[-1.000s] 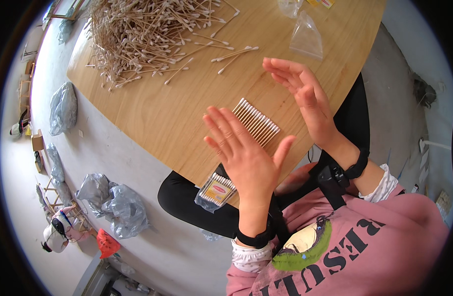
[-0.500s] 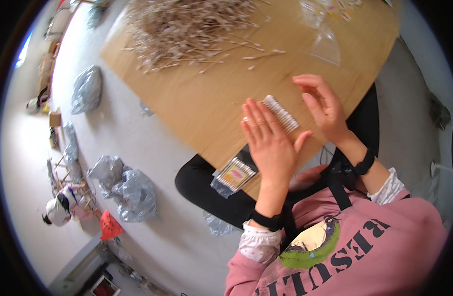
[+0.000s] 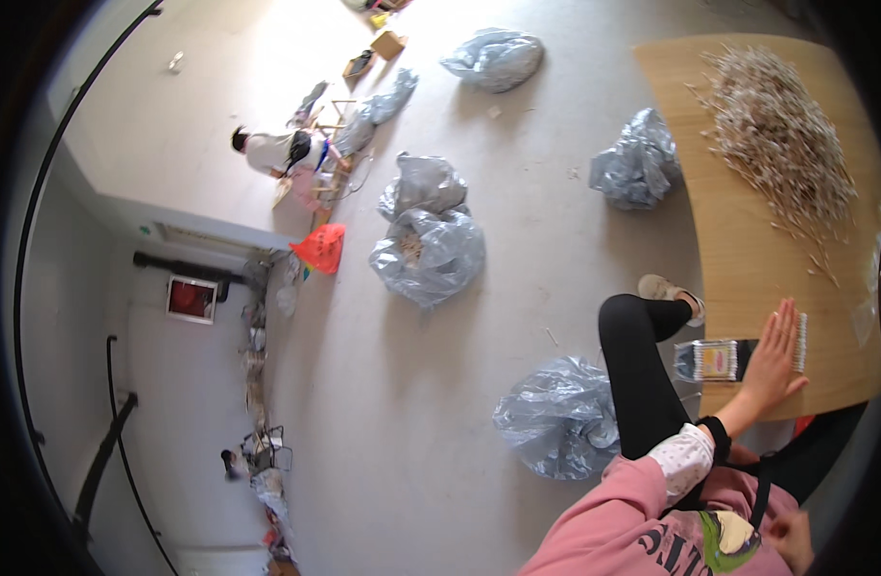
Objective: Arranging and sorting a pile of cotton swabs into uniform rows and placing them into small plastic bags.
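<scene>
While left hand (image 3: 771,369) lies flat beside swabs (image 3: 800,344), yellow label (image 3: 716,363) (red oval), right hand (image 3: 794,542), grip unclear

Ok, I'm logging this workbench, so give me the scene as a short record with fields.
Left hand: open, flat over a row of cotton swabs, partly hiding it
Right hand: low, by the pink top; finger pose unclear
Swab pack: yellow label, at the table's left edge
Loose swabs: heaped farther up the table
Floor: grey plastic bags, red bag
</scene>
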{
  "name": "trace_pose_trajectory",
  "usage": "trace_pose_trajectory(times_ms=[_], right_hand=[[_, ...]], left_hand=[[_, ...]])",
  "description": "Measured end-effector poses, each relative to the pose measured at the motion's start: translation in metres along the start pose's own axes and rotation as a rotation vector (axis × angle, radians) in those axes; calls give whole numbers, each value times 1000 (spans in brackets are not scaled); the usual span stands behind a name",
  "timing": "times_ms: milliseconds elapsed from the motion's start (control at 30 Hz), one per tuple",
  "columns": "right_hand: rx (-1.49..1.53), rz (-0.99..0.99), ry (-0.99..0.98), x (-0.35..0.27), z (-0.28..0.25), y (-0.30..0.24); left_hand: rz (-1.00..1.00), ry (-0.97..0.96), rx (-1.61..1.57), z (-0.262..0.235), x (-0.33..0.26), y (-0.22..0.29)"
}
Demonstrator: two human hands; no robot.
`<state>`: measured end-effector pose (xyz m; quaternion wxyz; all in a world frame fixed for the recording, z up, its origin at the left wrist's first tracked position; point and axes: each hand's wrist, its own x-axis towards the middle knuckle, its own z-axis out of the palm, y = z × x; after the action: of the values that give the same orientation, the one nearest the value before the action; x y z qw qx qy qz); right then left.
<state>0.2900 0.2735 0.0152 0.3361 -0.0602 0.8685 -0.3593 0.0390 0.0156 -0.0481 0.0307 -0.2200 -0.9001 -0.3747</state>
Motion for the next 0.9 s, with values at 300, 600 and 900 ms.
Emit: trace_pose_trajectory(times_ms=[300, 600, 900], right_hand=[[-152, -185, -100, 72, -2, -9], [-211, -213, -147, 86, 15, -56], [-229, -109, -133, 45, 39, -55]], left_hand=[[26, 104, -18, 18, -3, -15], [24, 107, 29, 12, -4, -15], [-4, -3, -13, 7, -8, -15]])
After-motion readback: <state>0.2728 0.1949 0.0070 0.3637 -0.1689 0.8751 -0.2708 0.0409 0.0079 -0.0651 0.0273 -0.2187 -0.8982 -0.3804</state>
